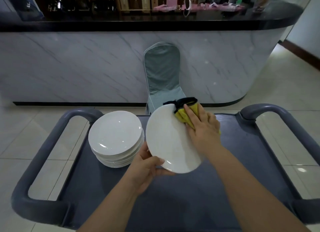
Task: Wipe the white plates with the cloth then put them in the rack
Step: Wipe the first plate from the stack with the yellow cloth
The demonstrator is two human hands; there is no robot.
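A white plate is held tilted above the grey cart top. My left hand grips its near rim, thumb on the face. My right hand lies flat with straight fingers on a yellow cloth with black trim, pressing it against the plate's upper right part. A stack of several white plates stands on the cart to the left of the held plate. No rack is in view.
The cart has looped grey handles at left and right. A chair in a grey cover stands behind the cart against a marble-fronted counter. Tiled floor lies all around.
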